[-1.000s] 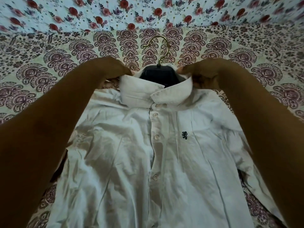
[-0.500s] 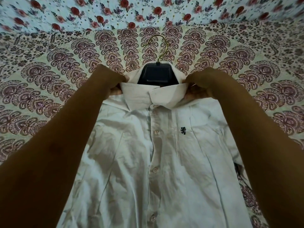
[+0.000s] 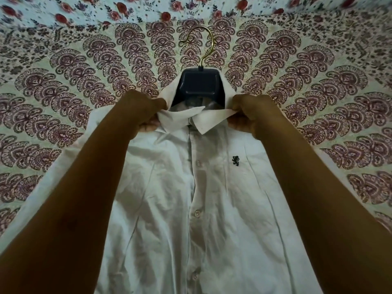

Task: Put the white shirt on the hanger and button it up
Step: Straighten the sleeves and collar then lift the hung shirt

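Farther up the bedspread, the shirt collar is gripped by left hand and right hand; hanger shoulders are hidden.

I see both of my forearms lying across the white shirt, so they cover its two side parts and leave only the middle strip with the buttons free between them. My left hand and right hand close the sides of the collar. Between the hands, the dark hanger fills the neck opening, and its brass hook lies above it. Around all this the patterned bedspread is flat and open, to the left, to the right and above the hook.
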